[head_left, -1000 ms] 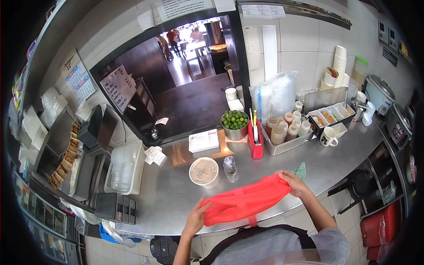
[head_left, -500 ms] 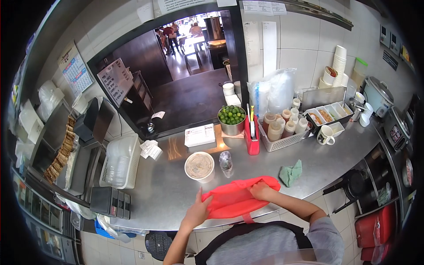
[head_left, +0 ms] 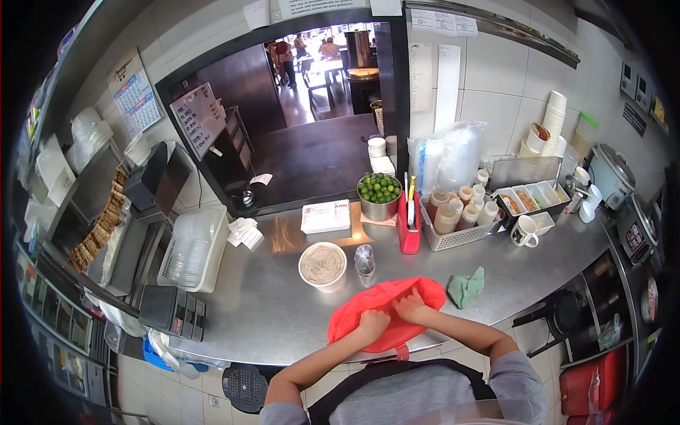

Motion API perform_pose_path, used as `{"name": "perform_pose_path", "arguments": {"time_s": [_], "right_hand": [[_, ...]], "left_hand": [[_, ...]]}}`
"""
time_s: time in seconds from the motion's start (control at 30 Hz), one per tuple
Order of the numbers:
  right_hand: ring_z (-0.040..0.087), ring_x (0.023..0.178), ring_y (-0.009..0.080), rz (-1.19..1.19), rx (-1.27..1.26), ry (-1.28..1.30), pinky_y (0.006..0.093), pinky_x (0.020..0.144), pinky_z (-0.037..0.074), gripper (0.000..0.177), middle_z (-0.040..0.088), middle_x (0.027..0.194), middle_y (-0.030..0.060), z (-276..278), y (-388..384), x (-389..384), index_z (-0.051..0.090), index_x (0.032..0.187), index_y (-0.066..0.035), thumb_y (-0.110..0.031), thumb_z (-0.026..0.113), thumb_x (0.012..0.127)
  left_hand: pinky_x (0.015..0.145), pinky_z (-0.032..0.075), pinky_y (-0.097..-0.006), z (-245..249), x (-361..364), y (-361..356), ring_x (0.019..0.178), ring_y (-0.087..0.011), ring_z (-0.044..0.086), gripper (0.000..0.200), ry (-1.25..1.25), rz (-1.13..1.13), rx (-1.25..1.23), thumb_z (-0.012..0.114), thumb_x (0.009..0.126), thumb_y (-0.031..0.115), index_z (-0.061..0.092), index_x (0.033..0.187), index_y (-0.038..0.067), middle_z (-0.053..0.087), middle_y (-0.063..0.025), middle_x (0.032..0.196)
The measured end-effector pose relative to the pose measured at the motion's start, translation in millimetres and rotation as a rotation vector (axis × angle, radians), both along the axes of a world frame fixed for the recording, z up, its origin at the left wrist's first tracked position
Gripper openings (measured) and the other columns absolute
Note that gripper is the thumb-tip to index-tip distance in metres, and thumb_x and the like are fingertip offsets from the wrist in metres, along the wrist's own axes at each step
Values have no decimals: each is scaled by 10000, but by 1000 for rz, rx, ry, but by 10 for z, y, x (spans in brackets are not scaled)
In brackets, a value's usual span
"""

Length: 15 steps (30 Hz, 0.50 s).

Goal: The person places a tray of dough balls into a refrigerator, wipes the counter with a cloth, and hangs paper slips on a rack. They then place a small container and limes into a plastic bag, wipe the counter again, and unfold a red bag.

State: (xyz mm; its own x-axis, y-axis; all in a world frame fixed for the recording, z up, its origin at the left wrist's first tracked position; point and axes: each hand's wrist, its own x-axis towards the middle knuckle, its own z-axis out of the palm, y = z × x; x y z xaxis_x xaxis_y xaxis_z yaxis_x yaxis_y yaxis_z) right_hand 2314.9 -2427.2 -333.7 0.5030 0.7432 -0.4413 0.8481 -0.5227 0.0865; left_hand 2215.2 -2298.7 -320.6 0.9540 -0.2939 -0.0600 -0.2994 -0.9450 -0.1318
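A red cloth bag point(head_left: 386, 290) lies at the counter's near edge, its mouth spread wide and one strap hanging over the edge. My left hand point(head_left: 374, 325) is closed on the bag's near side, knuckles up. Close to its right, my right hand point(head_left: 409, 306) reaches into the bag's mouth, fingers curled against the red cloth; the fingertips are partly hidden. Just beyond the bag stand a lidded round tub point(head_left: 322, 265) with brownish contents and a clear plastic-wrapped item point(head_left: 364, 262). A crumpled green cloth point(head_left: 465, 287) sits to the right.
Along the back of the counter are a white box point(head_left: 326, 217), a metal pot of limes point(head_left: 379, 196), a red holder point(head_left: 409, 223) and a basket of sauce bottles point(head_left: 460, 238). A white bin of plastic lids point(head_left: 193, 251) stands left, a mug point(head_left: 523, 231) right.
My left hand has moved right from the bag's left end to its middle, near my right hand. The right hand has shifted slightly left. The bag's mouth is now wider and rounder.
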Motion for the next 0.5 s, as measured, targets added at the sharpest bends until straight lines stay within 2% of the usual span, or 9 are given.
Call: {"name": "perform_pose_path", "arguments": {"time_s": [0.03, 0.07, 0.13, 0.2, 0.27, 0.33, 0.37, 0.47, 0.5], "right_hand": [[630, 901, 294, 6, 40, -37, 590, 1018, 191, 389, 668, 910, 99, -8, -3, -13, 466, 1247, -99, -168, 349, 882], [628, 904, 293, -15, 90, -91, 585, 1015, 201, 400, 659, 928, 124, -109, -3, -7, 445, 1261, -96, -179, 368, 877], [625, 911, 292, -62, 189, -199, 576, 1008, 222, 436, 641, 963, 172, -273, 4, 32, 404, 1288, -88, -201, 407, 867], [623, 906, 292, -41, 268, -133, 554, 999, 252, 510, 602, 1009, 208, -275, -63, 76, 360, 1320, -99, -222, 468, 837], [601, 938, 314, -28, 259, -59, 536, 990, 282, 681, 550, 1074, 226, -214, -71, 97, 307, 1351, -103, -286, 578, 753], [558, 1006, 358, -30, 162, 16, 521, 981, 313, 955, 486, 1158, 225, -192, -59, 121, 244, 1381, -101, -390, 738, 617], [533, 1039, 335, 37, 113, -41, 500, 1001, 288, 891, 478, 1172, 202, -191, -93, 134, 239, 1390, -115, -371, 683, 660], [456, 1141, 266, 242, -28, -216, 437, 1061, 214, 709, 454, 1212, 132, -207, -278, 236, 224, 1416, -157, -316, 517, 791], [337, 1244, 221, 345, -66, -368, 397, 1091, 139, 633, 437, 1267, 69, -414, -393, 388, 227, 1422, -191, -294, 408, 824]], "left_hand": [[466, 517, -333, -50, 45, 48, 610, -206, 664, 116, 75, -3, 24, 554, 767, 140, 650, 814, 96, 650, -45, 670], [471, 517, -326, -109, 96, 96, 626, -206, 667, 132, 149, -7, 47, 553, 770, 143, 649, 842, 91, 656, -54, 704], [527, 522, -328, -279, 130, 159, 774, -213, 654, 215, 137, 23, 30, 543, 782, 147, 608, 979, 92, 634, -92, 895], [602, 520, -336, -395, 147, 234, 920, -232, 609, 322, 118, 37, 43, 532, 794, 152, 544, 1111, 96, 569, -122, 1073], [697, 512, -349, -211, 153, 291, 1066, -260, 532, 439, 97, 38, 78, 521, 805, 159, 458, 1236, 103, 461, -143, 1236], [793, 472, -379, -44, 111, 326, 1114, -291, 471, 519, 213, 110, 83, 504, 816, 173, 366, 1313, 113, 399, -139, 1293], [842, 453, -394, -11, 78, 359, 1138, -307, 441, 562, 270, 145, 85, 495, 821, 180, 319, 1351, 117, 368, -137, 1322], [916, 396, -419, -228, -90, 604, 1131, -326, 442, 601, 294, 67, 204, 477, 831, 205, 276, 1391, 126, 357, -131, 1340], [974, 346, -452, -371, -154, 741, 1190, -333, 399, 638, 325, 52, 197, 472, 837, 234, 224, 1420, 152, 314, -122, 1390]]}}
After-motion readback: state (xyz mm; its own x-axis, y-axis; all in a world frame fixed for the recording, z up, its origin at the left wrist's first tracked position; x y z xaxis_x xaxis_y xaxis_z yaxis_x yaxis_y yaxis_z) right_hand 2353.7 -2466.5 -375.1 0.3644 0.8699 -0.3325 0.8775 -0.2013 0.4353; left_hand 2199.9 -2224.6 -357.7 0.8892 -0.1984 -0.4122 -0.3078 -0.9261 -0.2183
